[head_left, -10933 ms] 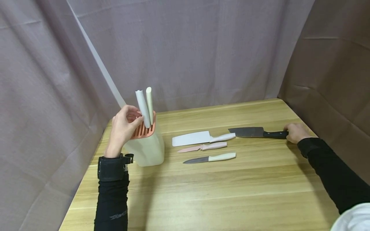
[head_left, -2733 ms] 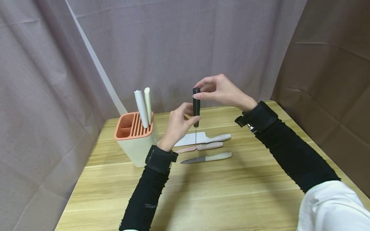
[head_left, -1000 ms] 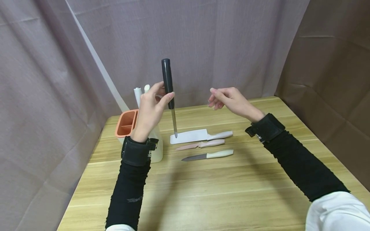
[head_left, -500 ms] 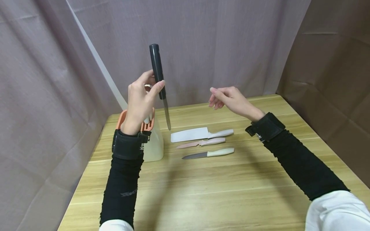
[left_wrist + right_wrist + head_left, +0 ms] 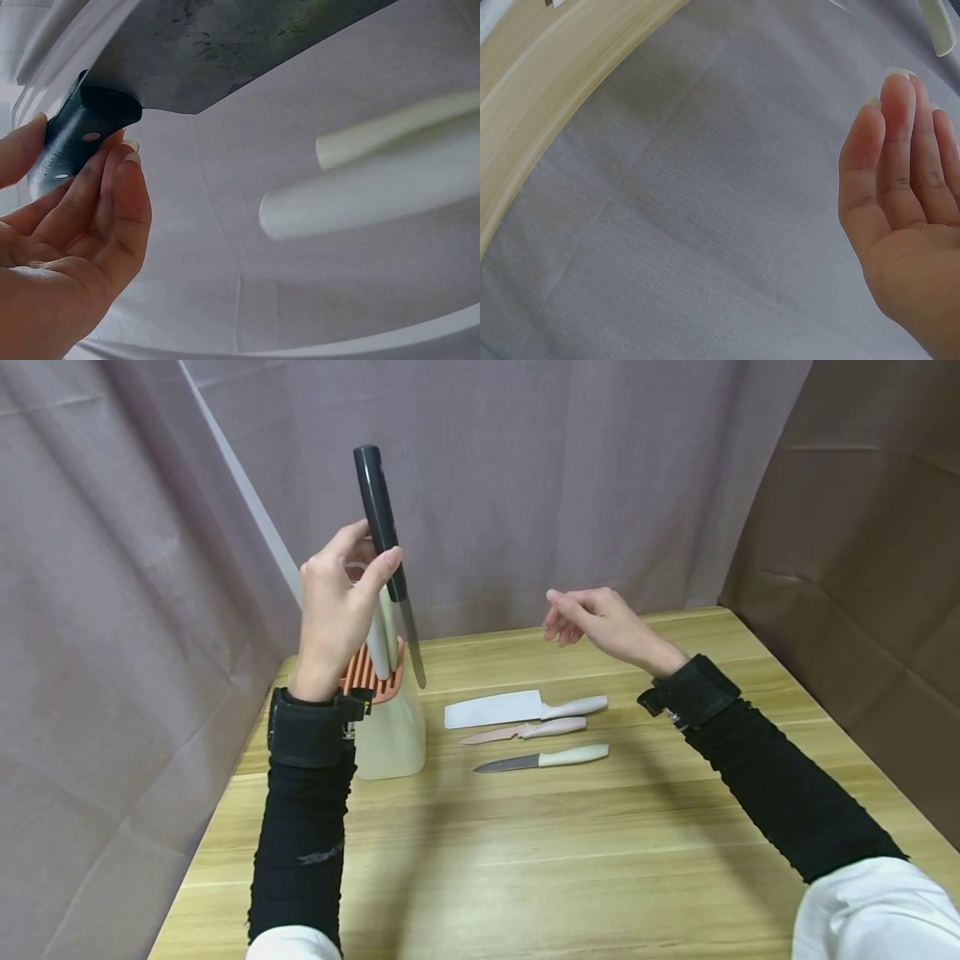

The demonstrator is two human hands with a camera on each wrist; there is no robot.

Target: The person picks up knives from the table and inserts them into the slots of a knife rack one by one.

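Observation:
My left hand (image 5: 370, 553) pinches the lower end of a black knife handle (image 5: 372, 497) and holds the knife upright in the air, with its blade (image 5: 414, 643) pointing down beside the knife block's orange slotted top (image 5: 369, 675). In the left wrist view the fingers (image 5: 112, 202) curl round the black handle (image 5: 79, 139), with the dark blade (image 5: 225, 45) above. Two pale handles (image 5: 383, 635) stand in the block (image 5: 390, 735). My right hand (image 5: 570, 612) hovers open and holds nothing; its palm (image 5: 907, 217) faces the curtain.
Three knives lie on the wooden table (image 5: 600, 860) right of the block: a white cleaver (image 5: 495, 710), a pink knife (image 5: 525, 733) and a cream-handled knife (image 5: 543, 760). Grey and brown curtains close in the table's left, back and right sides.
My left hand has carried the black-handled knife up and to the left, to just above the block. The right hand has let go of it and stays open in mid-air.

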